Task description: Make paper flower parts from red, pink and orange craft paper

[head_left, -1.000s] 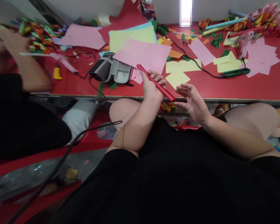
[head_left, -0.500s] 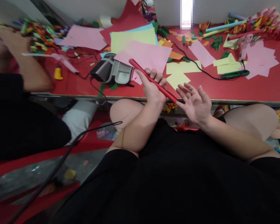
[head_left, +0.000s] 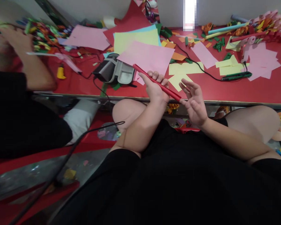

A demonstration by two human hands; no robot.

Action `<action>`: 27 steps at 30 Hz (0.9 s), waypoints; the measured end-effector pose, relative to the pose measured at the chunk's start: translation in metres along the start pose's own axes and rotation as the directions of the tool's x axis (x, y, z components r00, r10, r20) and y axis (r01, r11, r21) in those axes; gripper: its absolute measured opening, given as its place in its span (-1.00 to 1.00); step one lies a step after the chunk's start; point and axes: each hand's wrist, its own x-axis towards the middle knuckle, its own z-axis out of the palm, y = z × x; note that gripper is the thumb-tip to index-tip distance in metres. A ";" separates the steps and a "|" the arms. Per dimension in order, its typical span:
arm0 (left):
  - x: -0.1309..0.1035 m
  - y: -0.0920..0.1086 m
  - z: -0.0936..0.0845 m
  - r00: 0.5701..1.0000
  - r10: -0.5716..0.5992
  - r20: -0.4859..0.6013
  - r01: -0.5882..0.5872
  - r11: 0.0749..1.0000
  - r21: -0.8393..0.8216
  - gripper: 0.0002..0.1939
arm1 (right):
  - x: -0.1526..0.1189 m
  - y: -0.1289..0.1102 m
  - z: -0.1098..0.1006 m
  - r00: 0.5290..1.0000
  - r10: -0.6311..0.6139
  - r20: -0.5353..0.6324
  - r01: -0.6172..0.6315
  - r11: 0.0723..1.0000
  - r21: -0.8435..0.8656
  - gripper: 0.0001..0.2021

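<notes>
- Red paper roll (head_left: 172, 93): a slim tube held aslant above the near edge of the red table (head_left: 224, 90), its far end pointing to 10 o'clock and its near end to 4 o'clock.
- Left hand (head_left: 155, 89): wrapped around the middle of the roll, thumb along one side and fingers curled over the other; the grip is narrow and holds the roll.
- Right hand (head_left: 196, 106): at 4 o'clock from the left hand, fingers spread wide and gripping nothing; one fingertip meets the roll's near end. Whether it enters the tube's mouth cannot be told.
- Technique, as a judgement: rolled paper probably dents easily, so firm but gentle pressure from the left hand suits it, enough to stop the layers unwinding. The fingertip is best kept square to the end, pressing evenly around the rim; a sideways push could flare or crease it.
- Surroundings: from the left hand, a pink sheet (head_left: 147, 54) lies towards 11 o'clock and a grey case (head_left: 126, 73) at 10 o'clock. From the right hand, yellow paper (head_left: 180, 82) lies towards 11 o'clock and a pink glue gun (head_left: 246, 48) between 1 and 2 o'clock.
</notes>
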 end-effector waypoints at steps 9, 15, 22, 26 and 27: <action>-0.010 0.030 0.022 0.881 -0.288 -0.376 0.110 0.897 -0.429 -0.31 | -0.007 0.000 -0.009 0.928 -0.207 0.309 0.311 0.887 -0.341 -0.04; -0.017 0.040 0.028 0.850 -0.377 -0.367 0.113 0.813 -0.571 -0.32 | -0.002 0.019 -0.012 0.753 -0.409 0.515 0.608 0.732 -0.309 -0.10; -0.026 0.054 0.038 0.887 -0.255 -0.384 -0.020 0.811 -0.585 -0.34 | 0.002 -0.012 -0.004 0.986 0.164 0.012 -0.160 0.945 0.285 -0.32; -0.027 0.053 0.041 0.864 -0.318 -0.391 0.043 0.820 -0.571 -0.35 | 0.011 -0.018 -0.013 0.898 0.439 0.021 -0.379 0.750 0.543 -0.45; -0.026 0.050 0.040 0.862 -0.323 -0.391 0.050 0.822 -0.568 -0.35 | 0.012 -0.017 -0.014 0.893 0.450 0.022 -0.386 0.740 0.551 -0.46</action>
